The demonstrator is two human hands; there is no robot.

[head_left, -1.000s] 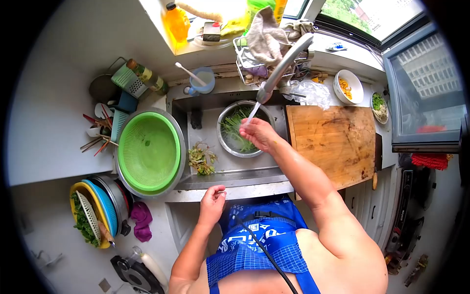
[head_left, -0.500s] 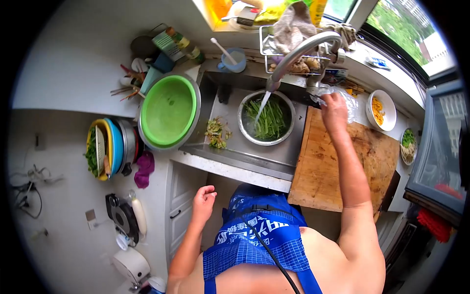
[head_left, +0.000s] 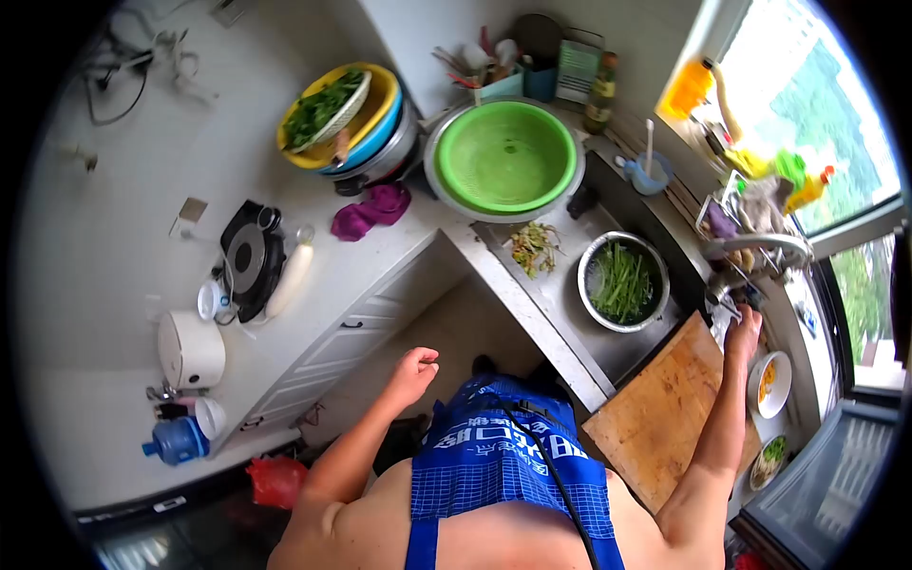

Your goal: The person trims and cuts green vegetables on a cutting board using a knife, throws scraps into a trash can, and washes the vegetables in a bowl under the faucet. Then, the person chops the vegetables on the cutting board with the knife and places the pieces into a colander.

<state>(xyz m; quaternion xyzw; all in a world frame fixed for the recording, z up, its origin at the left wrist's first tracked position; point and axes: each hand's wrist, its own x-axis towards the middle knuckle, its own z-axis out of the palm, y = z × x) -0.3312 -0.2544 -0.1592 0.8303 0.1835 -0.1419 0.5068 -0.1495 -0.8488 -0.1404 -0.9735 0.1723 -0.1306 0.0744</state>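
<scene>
My right hand (head_left: 744,332) is closed at the faucet's lever, beside the base of the curved faucet (head_left: 760,249); its fingertips are partly hidden. Away from everything, my left hand (head_left: 414,372) hangs in front of the counter with its fingers curled together, and what they hold, if anything, is too small to make out. A metal bowl (head_left: 663,302) with long green vegetables (head_left: 622,283) in water sits in the sink (head_left: 570,318). Wilted trimmings (head_left: 534,249) lie to its left. No stream of water shows under the faucet.
A green basket (head_left: 508,157) rests in a metal basin left of the sink. The wooden cutting board (head_left: 655,413) lies to the right, with a white bowl (head_left: 769,385) beyond it. Stacked basins, a purple cloth (head_left: 372,212) and a white radish (head_left: 290,280) are on the left counter.
My right hand has gone from the water stream to the faucet's lever, and the stream has stopped. The view has swung left, showing more of the left counter.
</scene>
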